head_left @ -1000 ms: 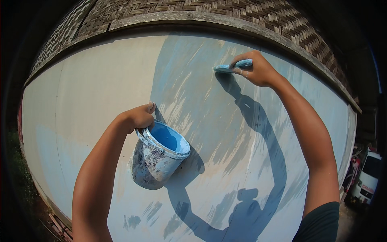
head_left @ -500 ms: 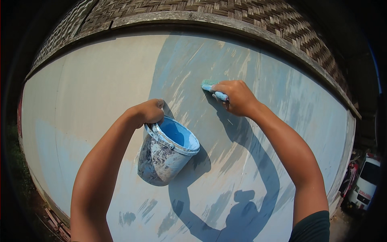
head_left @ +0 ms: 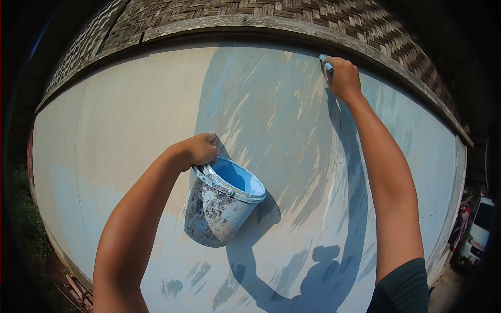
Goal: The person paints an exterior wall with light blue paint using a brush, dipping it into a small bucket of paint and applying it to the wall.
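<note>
My left hand (head_left: 201, 149) grips the rim and handle side of a paint-smeared bucket (head_left: 222, 211), which hangs tilted to the right before the wall. Light blue paint (head_left: 233, 176) shows inside it. Higher up on the right, my right hand (head_left: 344, 78) is closed around a paintbrush (head_left: 327, 63) with a blue-stained handle. The brush is at the wall's top edge, just under the wooden beam; its bristles are mostly hidden. Uneven blue streaks cover the middle and right of the wall panel (head_left: 130, 104), while its upper left is beige.
A weathered wooden beam (head_left: 250, 22) runs along the panel's top, with woven bamboo matting (head_left: 292, 8) above. A white vehicle (head_left: 477, 232) stands far right. Planks (head_left: 78, 289) lie at lower left beside greenery. My shadow falls across the lower panel.
My right hand has moved up and to the right with the paintbrush, from mid-panel to the top edge. The left hand and bucket have shifted slightly right and down in the picture.
</note>
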### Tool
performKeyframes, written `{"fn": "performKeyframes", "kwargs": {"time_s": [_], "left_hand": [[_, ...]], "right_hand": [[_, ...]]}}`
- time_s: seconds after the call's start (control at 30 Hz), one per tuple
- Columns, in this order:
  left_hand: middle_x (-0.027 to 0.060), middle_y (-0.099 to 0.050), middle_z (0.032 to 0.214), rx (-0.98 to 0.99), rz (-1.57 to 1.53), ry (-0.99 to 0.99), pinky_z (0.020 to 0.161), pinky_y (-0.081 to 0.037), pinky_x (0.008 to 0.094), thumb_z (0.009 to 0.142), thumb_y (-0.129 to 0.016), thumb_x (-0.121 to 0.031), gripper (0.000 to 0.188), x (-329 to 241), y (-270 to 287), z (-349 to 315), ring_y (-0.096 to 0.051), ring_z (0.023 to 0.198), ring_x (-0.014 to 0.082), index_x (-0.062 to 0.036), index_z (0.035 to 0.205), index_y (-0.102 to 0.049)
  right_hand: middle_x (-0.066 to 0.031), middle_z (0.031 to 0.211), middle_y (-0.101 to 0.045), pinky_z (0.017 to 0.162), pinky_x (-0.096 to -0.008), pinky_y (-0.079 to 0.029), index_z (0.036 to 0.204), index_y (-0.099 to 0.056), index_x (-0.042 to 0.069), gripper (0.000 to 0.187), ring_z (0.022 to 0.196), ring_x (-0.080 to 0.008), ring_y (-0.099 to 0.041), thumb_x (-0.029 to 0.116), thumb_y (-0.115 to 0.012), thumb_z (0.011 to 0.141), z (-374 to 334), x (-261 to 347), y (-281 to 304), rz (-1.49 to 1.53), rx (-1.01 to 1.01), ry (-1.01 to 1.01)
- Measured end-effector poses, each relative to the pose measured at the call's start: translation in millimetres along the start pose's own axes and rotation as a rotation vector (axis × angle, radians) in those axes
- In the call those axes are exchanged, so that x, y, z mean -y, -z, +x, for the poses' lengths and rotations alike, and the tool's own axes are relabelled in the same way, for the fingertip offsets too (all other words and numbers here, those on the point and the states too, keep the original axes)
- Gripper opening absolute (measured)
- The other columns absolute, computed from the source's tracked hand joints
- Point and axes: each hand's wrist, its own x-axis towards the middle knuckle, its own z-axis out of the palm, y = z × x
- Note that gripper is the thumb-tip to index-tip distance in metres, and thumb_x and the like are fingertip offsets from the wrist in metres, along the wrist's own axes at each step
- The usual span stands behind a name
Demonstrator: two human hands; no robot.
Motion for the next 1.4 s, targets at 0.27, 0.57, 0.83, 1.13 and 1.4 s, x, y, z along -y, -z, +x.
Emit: {"fn": "performKeyframes", "kwargs": {"time_s": [0.27, 0.57, 0.83, 1.13, 1.4], "left_hand": [[0.0184, -0.027, 0.170, -0.019, 0.030, 0.029, 0.099, -0.051, 0.0342, 0.075, -0.058, 0.012, 0.098, 14.0, 4.9, -3.8, -0.038, 0.151, 0.0321, 0.0010, 0.164, -0.020], [0.0165, -0.023, 0.172, -0.026, 0.067, -0.036, 0.099, -0.050, 0.0334, 0.075, -0.058, 0.012, 0.103, 9.0, -3.0, 10.2, -0.037, 0.151, 0.0327, -0.0014, 0.166, -0.012], [0.0165, -0.021, 0.172, -0.030, 0.017, 0.006, 0.100, -0.049, 0.0318, 0.076, -0.055, 0.014, 0.102, 18.3, 1.0, 5.8, -0.036, 0.152, 0.0322, 0.0002, 0.166, -0.009], [0.0167, -0.020, 0.173, -0.018, 0.033, -0.031, 0.110, -0.043, 0.0317, 0.078, -0.054, 0.014, 0.099, 16.0, 0.4, 12.0, -0.029, 0.156, 0.0317, 0.0012, 0.165, -0.008], [0.0139, -0.021, 0.173, -0.047, -0.032, -0.039, 0.103, -0.046, 0.0300, 0.077, -0.053, 0.015, 0.101, 29.3, 0.8, 11.4, -0.032, 0.154, 0.0283, -0.0019, 0.166, -0.009]], "right_hand": [[-0.0147, 0.094, -0.071, 0.079, -0.0442, -0.058, 0.103, -0.071, 0.009, 0.026, 0.089, -0.0365, -0.070, 0.003, -0.074, 0.078, -45.5, 127.9, 29.2, 0.432, 0.269, 0.380], [-0.0140, 0.109, -0.073, 0.085, -0.0442, -0.058, 0.106, -0.072, 0.012, 0.032, 0.097, -0.0366, -0.071, 0.001, -0.076, 0.075, -9.0, 34.6, -28.3, 0.222, -0.165, 0.081], [-0.0155, 0.108, -0.075, 0.088, -0.0424, -0.059, 0.105, -0.075, 0.011, 0.035, 0.094, -0.0376, -0.072, 0.000, -0.079, 0.072, -36.4, 156.7, -5.0, 0.687, 0.179, 0.340], [-0.0119, 0.112, -0.075, 0.083, -0.0420, -0.060, 0.104, -0.074, 0.013, 0.030, 0.094, -0.0343, -0.074, 0.000, -0.073, 0.076, 18.2, 72.3, -53.7, 0.242, -0.161, 0.171], [-0.0148, 0.098, -0.075, 0.081, -0.0451, -0.058, 0.104, -0.075, 0.013, 0.023, 0.093, -0.0374, -0.071, 0.009, -0.077, 0.081, 2.6, 181.8, -5.8, 0.697, 0.263, 0.332]]}}
